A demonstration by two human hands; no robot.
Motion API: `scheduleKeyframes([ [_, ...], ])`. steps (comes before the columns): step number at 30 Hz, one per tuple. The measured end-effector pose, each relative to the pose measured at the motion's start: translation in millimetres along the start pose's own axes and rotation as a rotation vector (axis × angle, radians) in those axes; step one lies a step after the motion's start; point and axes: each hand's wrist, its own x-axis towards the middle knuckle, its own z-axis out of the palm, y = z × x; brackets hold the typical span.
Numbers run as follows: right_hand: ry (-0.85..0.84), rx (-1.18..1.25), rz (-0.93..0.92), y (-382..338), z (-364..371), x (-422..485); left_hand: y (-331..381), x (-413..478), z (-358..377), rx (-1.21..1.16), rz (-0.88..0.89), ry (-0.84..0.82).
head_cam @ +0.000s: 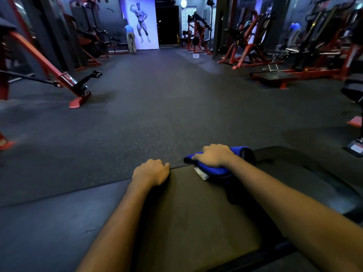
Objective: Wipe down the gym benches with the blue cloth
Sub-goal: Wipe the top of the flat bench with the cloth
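At the far end of the bench (196, 213), on its right-hand side, lies the blue cloth (212, 170), bunched into a thick roll on the dark pad. A small white tag (201, 174) sticks out from its near left edge. The right hand (215, 155) sits on top of the cloth, knuckles up, with the fingers curled down over it and gripping it against the pad. To the left, apart from the cloth, the left hand (151, 171) rests on the bench's far left corner, its fingers bent over the edge and holding it. Both forearms reach in from the near side, across the pad. Beyond the bench stretches a dark speckled floor (157, 105). Red-framed machines (49, 65) stand along the left and right sides. On the far wall hangs a poster of a bodybuilder (141, 22), and just left of it a person in a blue top (131, 39) bends forward.
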Motion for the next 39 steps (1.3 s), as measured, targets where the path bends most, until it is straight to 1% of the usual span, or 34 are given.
scheduleKeyframes([
  [2,-0.017,0.051,0.046,9,-7,1,-9,-3,-1,-0.005,-0.008,0.010],
  [4,0.046,0.004,0.113,8,-4,-2,-16,-7,-1,-0.002,-0.021,0.026],
  [5,0.072,-0.033,0.117,-2,0,-5,-19,-8,-1,0.005,-0.025,0.031],
  [7,0.079,-0.044,0.018,-30,8,-8,-23,-10,-2,0.019,-0.044,0.047],
  [9,0.038,-0.005,-0.092,-43,11,-10,-29,-14,-3,0.029,-0.066,0.062],
  [10,0.020,0.021,-0.101,-41,9,-9,-32,-15,-3,0.025,-0.071,0.069],
  [12,0.014,0.044,-0.030,-31,3,-6,-42,-19,-3,0.007,-0.077,0.087],
  [14,0.075,-0.012,0.059,-35,6,-10,-51,-22,-3,0.001,-0.093,0.104],
  [15,0.098,-0.034,0.053,-46,8,-13,-56,-23,-3,0.002,-0.104,0.110],
  [18,0.064,-0.018,-0.139,-81,17,-18,-69,-26,-7,-0.002,-0.135,0.106],
  [19,0.036,0.000,-0.172,-85,16,-18,-75,-29,-8,-0.008,-0.147,0.099],
  [21,0.008,0.039,-0.122,-78,11,-14,-82,-33,-11,-0.011,-0.158,0.099],
  [23,0.061,0.012,-0.035,-82,12,-13,-90,-37,-12,-0.009,-0.167,0.116],
  [24,0.084,-0.021,-0.026,-93,15,-16,-93,-38,-13,-0.004,-0.173,0.121],
  [26,0.079,-0.032,-0.120,-116,19,-18,-96,-40,-15,0.006,-0.184,0.121],
  [28,0.019,-0.016,-0.215,-125,20,-18,-100,-41,-15,0.006,-0.197,0.114],
  [30,-0.025,0.007,-0.211,-115,15,-13,-107,-41,-17,-0.004,-0.201,0.112],
  [32,0.005,-0.013,-0.155,-107,15,-12,-118,-44,-17,-0.016,-0.207,0.125],
  [34,0.040,-0.055,-0.144,-124,19,-15,-129,-49,-17,-0.023,-0.218,0.146],
  [37,-0.045,-0.044,-0.297,-171,23,-16,-143,-56,-19,-0.004,-0.273,0.187],
  [39,-0.088,-0.014,-0.391,-184,23,-14,-156,-61,-22,-0.001,-0.329,0.203],
])
